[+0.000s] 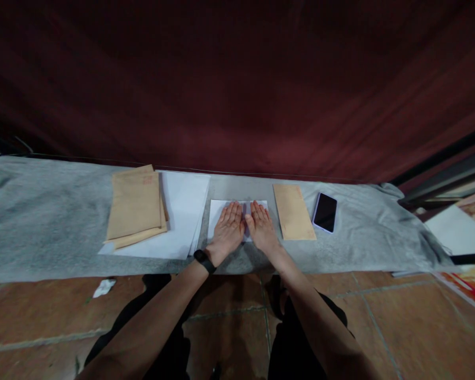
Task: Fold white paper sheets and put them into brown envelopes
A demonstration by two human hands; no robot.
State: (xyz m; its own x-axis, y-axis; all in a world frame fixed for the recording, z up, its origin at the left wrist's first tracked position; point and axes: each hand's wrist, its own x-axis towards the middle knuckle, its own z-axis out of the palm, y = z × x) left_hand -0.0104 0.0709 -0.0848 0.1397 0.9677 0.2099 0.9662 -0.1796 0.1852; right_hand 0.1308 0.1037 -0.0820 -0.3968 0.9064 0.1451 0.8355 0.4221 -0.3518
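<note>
A white folded paper (217,212) lies on the grey cloth in front of me. My left hand (229,227) rests flat on it, palm down, fingers stretched away from me; a black band circles that wrist. Beside it my right hand (261,226) also lies flat on the paper, its thumb close to the left thumb. A narrow strip of the paper shows between the two hands. Just right of them is a single brown envelope (295,212).
Several brown envelopes (134,205) are stacked at the left, on top of white sheets (184,211). A phone (325,212) lies right of the single envelope. Dark red curtain (237,95) hangs behind the grey cloth (55,221). White scrap (104,287) on the tiled floor.
</note>
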